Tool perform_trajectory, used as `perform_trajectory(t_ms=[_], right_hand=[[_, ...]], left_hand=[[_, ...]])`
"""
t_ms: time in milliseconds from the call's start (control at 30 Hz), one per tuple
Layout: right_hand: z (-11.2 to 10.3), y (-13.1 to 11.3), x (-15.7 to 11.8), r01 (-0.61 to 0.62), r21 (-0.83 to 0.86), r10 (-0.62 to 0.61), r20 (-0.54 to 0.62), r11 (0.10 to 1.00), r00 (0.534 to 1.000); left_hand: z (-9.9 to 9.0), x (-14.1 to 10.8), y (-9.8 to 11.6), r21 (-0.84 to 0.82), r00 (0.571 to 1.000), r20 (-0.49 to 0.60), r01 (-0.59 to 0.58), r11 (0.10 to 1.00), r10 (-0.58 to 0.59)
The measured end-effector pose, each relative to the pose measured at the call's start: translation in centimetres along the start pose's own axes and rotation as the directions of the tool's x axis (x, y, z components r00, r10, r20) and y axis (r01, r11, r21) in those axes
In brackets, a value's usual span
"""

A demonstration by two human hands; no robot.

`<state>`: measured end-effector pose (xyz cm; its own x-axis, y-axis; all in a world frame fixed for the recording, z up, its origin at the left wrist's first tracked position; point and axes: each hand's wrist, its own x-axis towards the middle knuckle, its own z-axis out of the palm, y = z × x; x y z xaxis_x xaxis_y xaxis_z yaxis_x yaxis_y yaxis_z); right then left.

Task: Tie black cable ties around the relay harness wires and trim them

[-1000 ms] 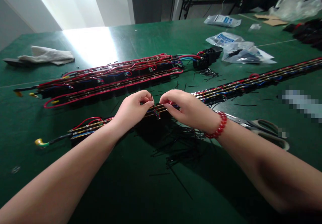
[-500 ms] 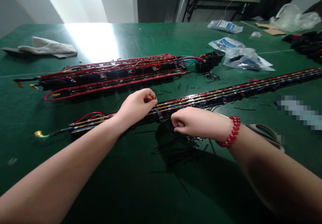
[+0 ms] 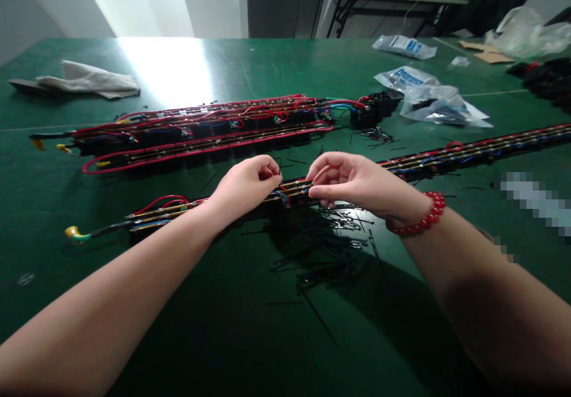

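A long black strip [image 3: 482, 150] with brass-coloured rails and red and blue wires lies slantwise across the table. My left hand [image 3: 250, 181] is closed in a pinch over it, and a thin black end, like a cable tie [image 3: 280, 164], pokes up at the fingertips. To its right, my right hand [image 3: 345, 180] is over the same strip, thumb and fingers curved but apart, with nothing visible between them. Below the strip, on the near side, lies a loose heap of black cable ties [image 3: 328, 275].
Behind the strip lies a second wired assembly [image 3: 205, 141] with red cables. Clear plastic bags [image 3: 439, 102] rest at the back right, a grey cloth [image 3: 89, 80] at the back left. A yellow-tipped cable end [image 3: 74, 233] sticks out left on the green table [image 3: 169, 343].
My right hand has moved up and forward from below the strip to over it, and its curled fingers have opened. My left hand keeps its pinch at the same spot.
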<state>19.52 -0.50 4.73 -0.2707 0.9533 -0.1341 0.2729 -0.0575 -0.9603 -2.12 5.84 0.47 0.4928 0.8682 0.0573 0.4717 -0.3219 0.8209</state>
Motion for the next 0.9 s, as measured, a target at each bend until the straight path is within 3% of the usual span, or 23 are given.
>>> perform_trajectory(t_ms=[167,500,667,900], right_hand=[[1.1,1.6,1.4,0.191,0.231,-0.126,-0.267,0.954,0.955],[1.4,2.6,2.0,0.286,0.154,-0.180,-0.485,0.946,0.856],[2.0,3.0,2.1,0.278,0.111,-0.203,-0.441,0.954,0.874],[3.0,3.2,1.6,0.282,-0.208,-0.338,-0.315,0.936,0.887]], left_hand=[[0.0,0.0,0.0,0.001,1.000,0.004,-0.003,1.000,0.003],[0.1,-0.1,0.2,-0.008,1.000,-0.009,0.001,1.000,-0.001],[0.1,-0.1,0.2,-0.003,1.000,-0.012,0.007,1.000,-0.008],[0.0,0.0,0.3,0.003,1.000,0.006,-0.006,1.000,0.006]])
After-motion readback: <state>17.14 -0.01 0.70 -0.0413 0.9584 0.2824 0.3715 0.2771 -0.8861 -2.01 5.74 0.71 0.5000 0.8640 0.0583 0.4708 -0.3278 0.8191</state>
